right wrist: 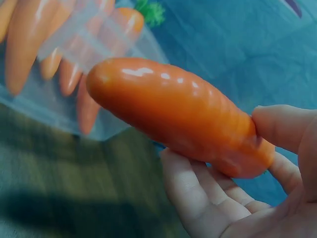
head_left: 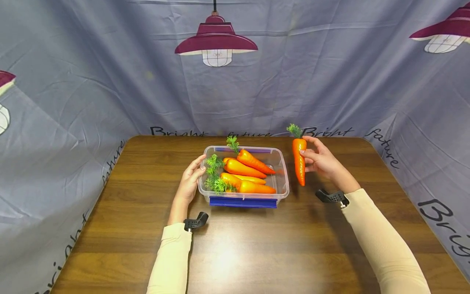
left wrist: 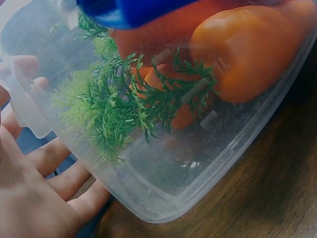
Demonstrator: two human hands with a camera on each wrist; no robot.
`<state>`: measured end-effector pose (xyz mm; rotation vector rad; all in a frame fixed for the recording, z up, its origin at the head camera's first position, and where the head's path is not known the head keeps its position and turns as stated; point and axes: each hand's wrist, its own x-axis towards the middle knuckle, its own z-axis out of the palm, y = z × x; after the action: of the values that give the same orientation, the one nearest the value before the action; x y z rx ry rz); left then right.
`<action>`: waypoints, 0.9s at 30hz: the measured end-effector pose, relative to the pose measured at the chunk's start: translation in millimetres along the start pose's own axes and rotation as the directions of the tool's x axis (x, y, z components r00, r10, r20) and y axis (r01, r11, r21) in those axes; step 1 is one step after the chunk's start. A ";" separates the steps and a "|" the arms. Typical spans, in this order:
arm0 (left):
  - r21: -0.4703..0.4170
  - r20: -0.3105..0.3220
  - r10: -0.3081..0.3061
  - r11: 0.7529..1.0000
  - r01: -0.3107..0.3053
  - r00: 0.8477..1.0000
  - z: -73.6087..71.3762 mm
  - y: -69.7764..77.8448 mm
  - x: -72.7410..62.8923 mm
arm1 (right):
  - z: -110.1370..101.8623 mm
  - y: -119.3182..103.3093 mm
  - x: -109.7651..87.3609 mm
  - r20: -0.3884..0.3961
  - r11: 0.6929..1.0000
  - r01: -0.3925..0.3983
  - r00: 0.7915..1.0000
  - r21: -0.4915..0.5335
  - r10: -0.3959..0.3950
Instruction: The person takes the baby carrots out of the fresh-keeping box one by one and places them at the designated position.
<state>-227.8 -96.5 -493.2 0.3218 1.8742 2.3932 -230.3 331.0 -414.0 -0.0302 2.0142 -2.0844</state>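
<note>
My right hand [head_left: 321, 159] holds an orange carrot [head_left: 299, 161] upright near its top, thumb on one side and fingers on the other. Its green leaves [head_left: 294, 130] point up and its tip hangs down, just right of a clear plastic container [head_left: 284, 175]. In the right wrist view, the held carrot [right wrist: 173, 114] fills the middle, tip toward the camera. Several carrots [head_left: 244, 168] lie in the container, most with leaves to the left. My left hand [head_left: 189, 179] rests against the container's left end, and the left wrist view shows its fingers [left wrist: 74, 181] extended along the outside wall.
The container stands on a brown wooden table [head_left: 128, 228], with a blue latch [head_left: 243, 202] folded down along its front. Behind the table hangs a grey-blue curtain [head_left: 147, 81] printed with lamps and lettering. Black camera mounts [head_left: 196, 221] sit on both wrists.
</note>
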 end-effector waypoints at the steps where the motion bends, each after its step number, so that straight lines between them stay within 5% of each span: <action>1: 0.000 0.001 0.000 1.000 0.000 1.000 0.1 0.3 0.0 | -2.1 3.1 -0.2 -0.006 1.000 -0.007 1.000 -0.001 0.007; 10: -0.001 -0.002 0.007 1.000 -0.007 1.000 0.4 0.1 -0.1 | -6.6 25.8 -3.9 -0.021 0.999 -0.045 0.999 -0.031 0.044; 27: -0.006 -0.005 0.010 1.000 -0.010 1.000 0.1 -1.5 1.1 | 16.9 58.8 -11.0 -0.032 0.973 -0.120 0.993 -0.196 0.116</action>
<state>-228.9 -95.8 -494.5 0.3257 1.8720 2.4075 -207.2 315.3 -469.6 0.0743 2.1714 -1.8153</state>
